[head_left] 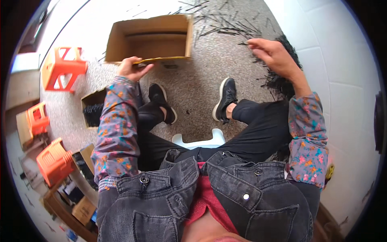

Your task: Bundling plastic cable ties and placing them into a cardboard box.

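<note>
A brown cardboard box [150, 26] stands on the floor ahead of me, its top open. My left hand [131, 69] grips the near rim of this box at its left part, with the thumb stretched along the yellowish edge. To the right, my right hand [276, 58] hovers over the floor, thumb and fingers apart, with nothing visible in it. Beneath and beside it lies a heap of thin black strips [287, 86] against the white wall. More loose black strips [231, 29] are scattered between the box and the heap.
A smaller carton [93, 109] with black pieces inside stands by my left forearm. Orange plastic stools [64, 68] and an orange basket-like item [55, 162] are at the left. My shoes [226, 99] rest on the speckled floor, and a white stool [199, 142] is under me.
</note>
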Demonstrator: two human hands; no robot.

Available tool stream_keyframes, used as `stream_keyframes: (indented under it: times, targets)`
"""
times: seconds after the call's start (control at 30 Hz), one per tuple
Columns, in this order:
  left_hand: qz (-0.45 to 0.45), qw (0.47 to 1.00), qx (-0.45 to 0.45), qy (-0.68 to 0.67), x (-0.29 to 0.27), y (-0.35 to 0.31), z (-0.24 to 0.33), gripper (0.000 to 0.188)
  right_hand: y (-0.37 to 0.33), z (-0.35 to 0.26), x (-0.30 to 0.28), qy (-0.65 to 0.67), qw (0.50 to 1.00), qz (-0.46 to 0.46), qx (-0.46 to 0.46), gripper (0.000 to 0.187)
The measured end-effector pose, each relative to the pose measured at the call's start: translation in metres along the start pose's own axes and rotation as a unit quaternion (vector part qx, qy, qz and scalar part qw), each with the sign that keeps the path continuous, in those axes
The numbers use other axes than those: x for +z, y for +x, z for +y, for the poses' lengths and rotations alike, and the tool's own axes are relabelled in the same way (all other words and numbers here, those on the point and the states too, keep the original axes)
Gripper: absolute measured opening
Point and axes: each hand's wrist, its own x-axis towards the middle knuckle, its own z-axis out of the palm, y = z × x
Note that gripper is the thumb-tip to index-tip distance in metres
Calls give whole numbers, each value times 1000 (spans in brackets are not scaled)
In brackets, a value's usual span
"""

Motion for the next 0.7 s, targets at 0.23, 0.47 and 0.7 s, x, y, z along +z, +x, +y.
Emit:
stream_keyframes:
  times: [0.23,0.47,0.7]
  targets:
    - [80,993,-41,-78,-37,51,24,17,-148,124,-15,-13,961,63,269,29]
    - [228,970,49,-61,-21,20,30,48,-165,175,77,53,950,-57,302,31]
    - [236,970,59,15,62,-98,42,65,-101,188,119,54,955,-113,267,35]
